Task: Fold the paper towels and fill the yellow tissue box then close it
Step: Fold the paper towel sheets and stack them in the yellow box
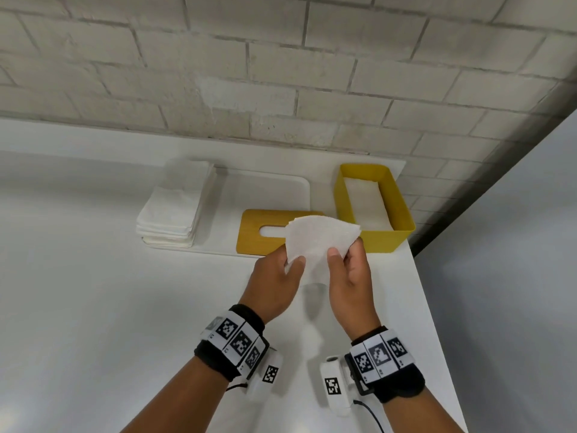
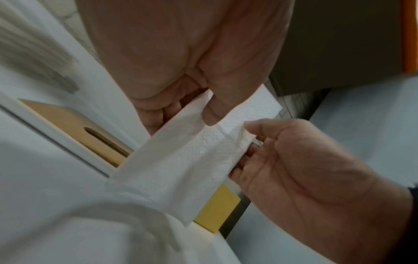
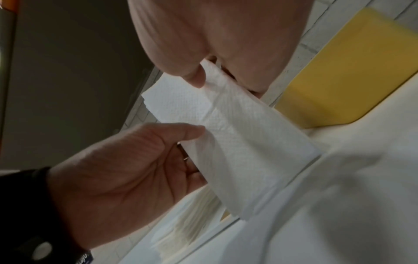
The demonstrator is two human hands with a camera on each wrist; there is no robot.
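Both hands hold one white paper towel (image 1: 318, 239) in the air above the table. My left hand (image 1: 288, 264) pinches its left lower edge between thumb and fingers; my right hand (image 1: 342, 254) pinches the right lower edge. The towel (image 2: 192, 153) looks folded over, its layers showing in the right wrist view (image 3: 244, 135). Behind it stands the open yellow tissue box (image 1: 384, 235) with white towels lying inside. Its yellow lid (image 1: 253, 232) with a slot lies flat left of the box. A stack of paper towels (image 1: 175, 210) sits farther left.
Stack and lid rest on a white tray (image 1: 268, 189) against the brick wall (image 1: 281, 73). The white table (image 1: 125, 307) ends at an edge close to the right of the box, with grey floor (image 1: 515, 276) beyond.
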